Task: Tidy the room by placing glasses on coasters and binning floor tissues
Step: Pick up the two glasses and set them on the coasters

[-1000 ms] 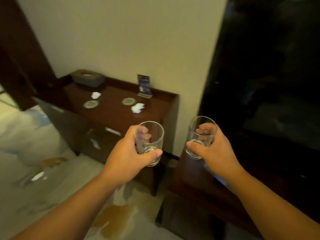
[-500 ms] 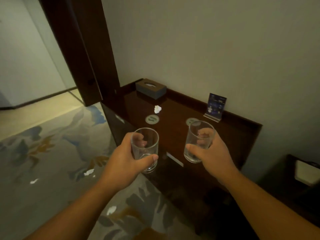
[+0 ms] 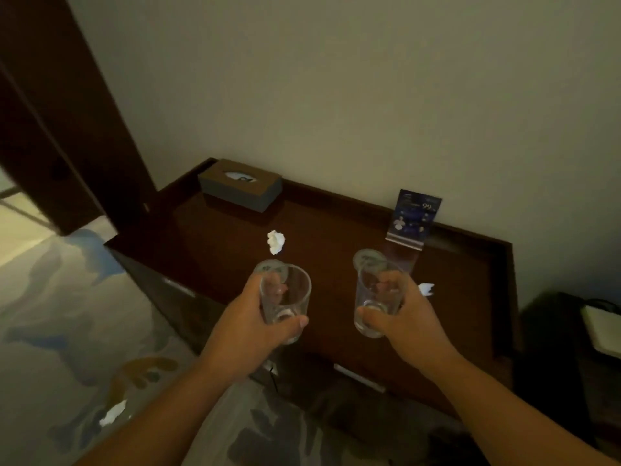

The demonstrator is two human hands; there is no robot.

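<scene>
Clear glasses (image 3: 285, 299) upright in both hands (image 3: 247, 327)

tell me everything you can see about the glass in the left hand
The left glass is a clear, straight-sided tumbler with a thick base, apparently empty. The left hand holds it slightly tilted above the dark wooden cabinet, thumb across its near side, fingers showing through the wall. Its rim overlaps the view of a round coaster behind.

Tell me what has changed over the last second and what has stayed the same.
The person has stepped up to the dresser; both glasses now hang just short of the two coasters. Left hand still grips the left glass, right hand the right glass. Nothing set down; tissues, tissue box and card lie unmoved.
</scene>
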